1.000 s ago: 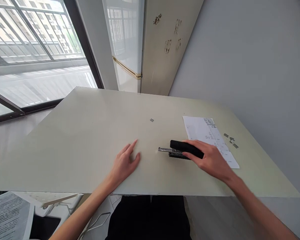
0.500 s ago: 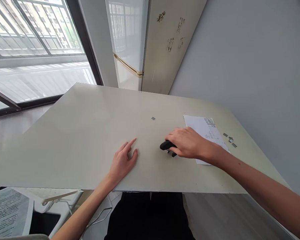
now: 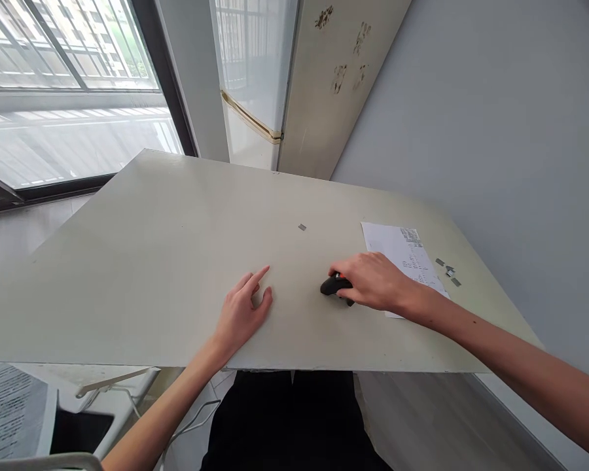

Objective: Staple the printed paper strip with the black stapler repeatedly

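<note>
My right hand is wrapped from above around a black stapler, just over or on the white table. A bit of red shows on the stapler beside my fingers; its rear part is hidden under my palm. My left hand rests on the table to the left, holding nothing, index finger stretched out and thumb apart. Beneath and beyond my right wrist lies a sheet of printed paper, partly covered by the forearm. A small grey piece, like a short strip of staples, lies farther back between the hands.
Several similar grey strips lie right of the paper. The white table runs up to a grey wall on the right. A fridge stands behind it, and a white chair-like frame with printed sheets sits at lower left.
My right hand and the stapler have shifted slightly right. The stapler has turned: its red part now shows, and the metal underside seen before is mostly hidden. My left hand keeps its pose.
</note>
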Demonstrator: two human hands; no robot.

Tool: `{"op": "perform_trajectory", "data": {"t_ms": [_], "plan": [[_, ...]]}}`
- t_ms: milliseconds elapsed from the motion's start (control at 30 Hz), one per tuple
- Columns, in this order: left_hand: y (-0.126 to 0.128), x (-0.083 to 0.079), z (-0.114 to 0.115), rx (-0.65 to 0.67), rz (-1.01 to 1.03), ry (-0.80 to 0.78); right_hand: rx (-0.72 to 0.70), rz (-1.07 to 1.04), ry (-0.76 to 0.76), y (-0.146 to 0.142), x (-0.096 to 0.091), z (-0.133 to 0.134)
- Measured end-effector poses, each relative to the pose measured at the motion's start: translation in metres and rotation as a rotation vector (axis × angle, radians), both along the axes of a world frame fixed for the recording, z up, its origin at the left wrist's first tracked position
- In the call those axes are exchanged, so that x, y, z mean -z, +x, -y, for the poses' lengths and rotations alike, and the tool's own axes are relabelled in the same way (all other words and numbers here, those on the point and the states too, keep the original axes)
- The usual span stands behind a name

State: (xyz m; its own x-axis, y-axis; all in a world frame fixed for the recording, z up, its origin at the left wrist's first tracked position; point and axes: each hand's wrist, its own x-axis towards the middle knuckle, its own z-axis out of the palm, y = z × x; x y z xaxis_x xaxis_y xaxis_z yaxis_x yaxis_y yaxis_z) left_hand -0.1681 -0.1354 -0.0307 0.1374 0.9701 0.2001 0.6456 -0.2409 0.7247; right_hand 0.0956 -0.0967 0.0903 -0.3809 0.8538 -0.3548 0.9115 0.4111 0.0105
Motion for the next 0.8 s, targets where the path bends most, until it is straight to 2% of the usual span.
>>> {"op": "perform_trajectory", "data": {"t_ms": [100, 200, 600, 800], "plan": [[0.000, 0.000, -0.001, -0.006, 0.005, 0.005, 0.101, -0.082, 0.052, 0.011, 0.001, 0.006], [0.000, 0.001, -0.002, -0.002, 0.010, 0.013, 0.145, -0.115, 0.086, 0.016, 0.003, 0.011], [0.000, -0.002, -0.001, -0.003, -0.001, 0.014, 0.096, -0.147, 0.046, 0.016, 0.006, 0.006], [0.003, -0.007, 0.002, 0.016, -0.021, -0.019, 0.277, -0.348, 0.083, 0.033, -0.003, 0.014]]}}
